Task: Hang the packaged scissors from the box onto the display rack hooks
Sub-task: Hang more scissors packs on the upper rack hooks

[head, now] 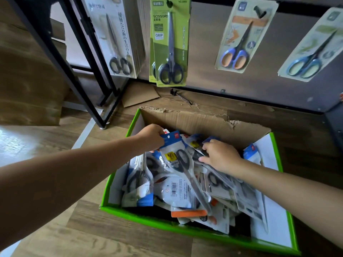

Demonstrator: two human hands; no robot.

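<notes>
Rack [202,58]: upright behind the box, up and ahead of both hands; packs already hanging in a row from hooks [169,3].
Box [167,222]: green-edged, open on the floor just below the rack, crammed full.
Pile [185,193]: loose packs lying every which way, overlapping.
Blue-topped pack [182,164]: on top of the pile, far end half raised; long axis running from the header at far left down to near right, handles up by the header, blades trailing back into the heap.
Left hand [151,137]: the nearer one, right at the header, fingers and thumb clamped on its left edge.
Right hand [221,156]: just beside the pack's right side, fingers bent down into neighbouring packs; gripping or only pressing, cannot tell.
Hang hole [168,136]: beside the left thumb, facing up; probably needs tipping toward the rack before hooking.
</notes>
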